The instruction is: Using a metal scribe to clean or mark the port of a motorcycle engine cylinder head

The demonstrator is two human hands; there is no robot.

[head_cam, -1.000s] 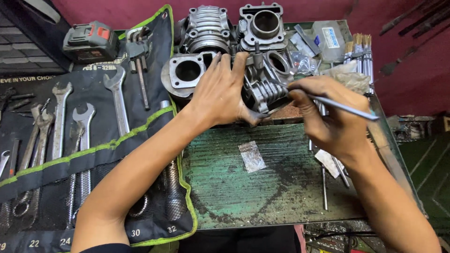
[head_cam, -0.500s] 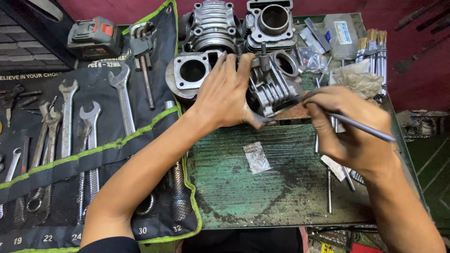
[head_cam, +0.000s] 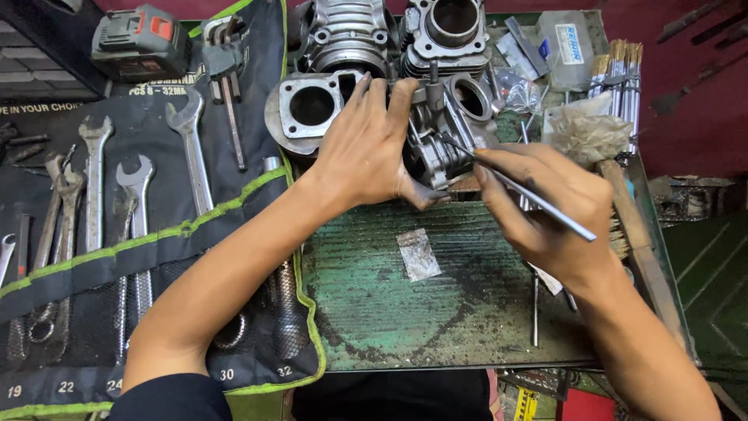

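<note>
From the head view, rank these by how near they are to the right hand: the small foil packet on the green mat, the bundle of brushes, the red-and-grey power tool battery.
From the right hand:
1. Foil packet, just to its left on the green mat.
2. Bundle of brushes, beyond it at the top right.
3. Power tool battery, far top left, above the wrench roll.

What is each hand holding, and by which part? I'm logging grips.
Left hand grips the finned engine cylinder across its top; right hand pinches a thin metal rod mid-shaft.

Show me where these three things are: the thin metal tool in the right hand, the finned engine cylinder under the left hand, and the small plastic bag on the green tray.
thin metal tool (head_cam: 538, 203), head view, middle of its shaft.
finned engine cylinder (head_cam: 431, 148), head view, its finned side.
small plastic bag (head_cam: 418, 254), head view, its centre.
</note>
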